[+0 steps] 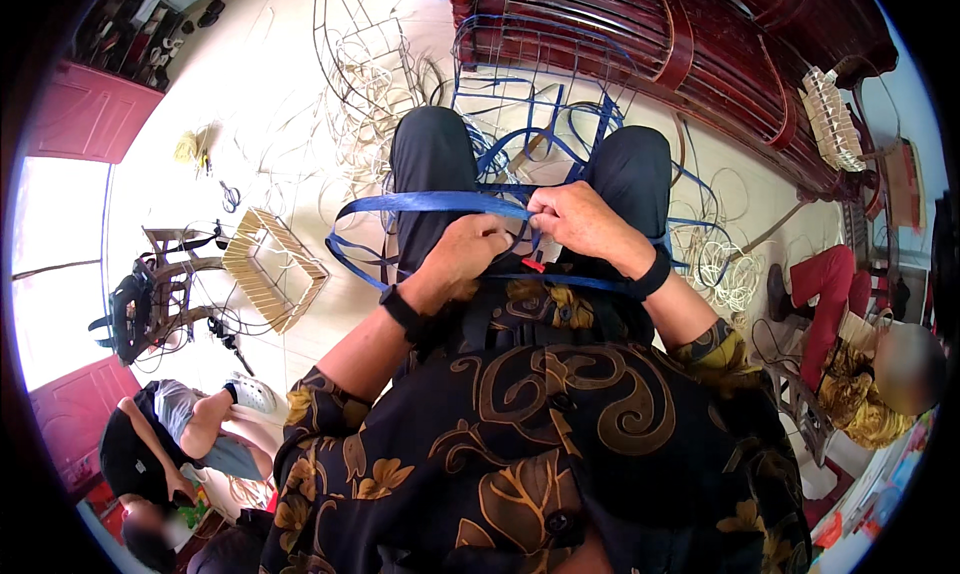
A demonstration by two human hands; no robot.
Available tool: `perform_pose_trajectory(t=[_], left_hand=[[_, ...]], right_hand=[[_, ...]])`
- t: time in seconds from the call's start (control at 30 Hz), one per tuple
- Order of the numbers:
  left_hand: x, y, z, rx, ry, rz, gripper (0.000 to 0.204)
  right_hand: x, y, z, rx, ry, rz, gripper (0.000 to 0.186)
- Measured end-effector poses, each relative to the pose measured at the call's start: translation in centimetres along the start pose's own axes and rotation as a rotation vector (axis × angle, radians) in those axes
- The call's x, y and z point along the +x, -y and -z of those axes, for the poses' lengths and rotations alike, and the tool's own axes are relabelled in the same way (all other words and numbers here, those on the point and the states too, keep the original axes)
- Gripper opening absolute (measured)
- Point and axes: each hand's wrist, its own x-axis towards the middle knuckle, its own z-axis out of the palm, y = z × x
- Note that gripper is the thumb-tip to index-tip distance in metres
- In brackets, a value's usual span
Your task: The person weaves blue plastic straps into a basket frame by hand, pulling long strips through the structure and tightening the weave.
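Note:
Across my lap lies a loop of flat blue plastic strap, bowed out to the left in front of my knees. My right hand pinches the strap between thumb and fingers near the middle of my lap. Just to its left, my left hand is closed, fingertips pressed together close to the strap; what lies in them is hidden. A small red piece shows below the hands. Beyond my knees stands a wire frame, partly wrapped in blue strap.
Tangled pale strips cover the floor ahead. A dark red wooden bench stands at the back right. To the left are a tan slatted frame and a dark wooden stand. One person sits lower left, another at right.

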Motion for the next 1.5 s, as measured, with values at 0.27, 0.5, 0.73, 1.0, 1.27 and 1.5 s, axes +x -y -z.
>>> perform_pose_trajectory(t=[0.27, 0.5, 0.73, 1.0, 1.27, 1.5], left_hand=[[-0.3, -5.8, 0.0, -0.348, 0.135, -0.138, 0.027], [-1.4, -14.3, -1.4, 0.276, -0.008, -0.231, 0.027], [-0.5, -9.2, 0.8, -0.108, 0.292, 0.173, 0.032], [-10.8, -4.1, 15.9, 0.012, -0.219, -0.007, 0.016], [-25.3, -2.5, 27.7, 0.007, -0.865, -0.230, 0.016], [-24.2, 6.5, 30.8, 0.186, -1.226, 0.013, 0.015]], right_hand=[[-3.1, 3.7, 2.5, 0.477, -0.150, -0.147, 0.021], [-6.5, 6.5, 5.3, 0.720, -0.250, -0.046, 0.016], [-9.5, 0.1, 6.1, 0.235, -0.560, -0.159, 0.020], [-22.6, -14.7, 13.3, -0.355, -1.101, -0.632, 0.029], [-34.3, -20.6, 21.0, -0.837, -1.382, -0.802, 0.038], [-36.6, -26.1, 20.5, -0.904, -0.878, -1.254, 0.040]])
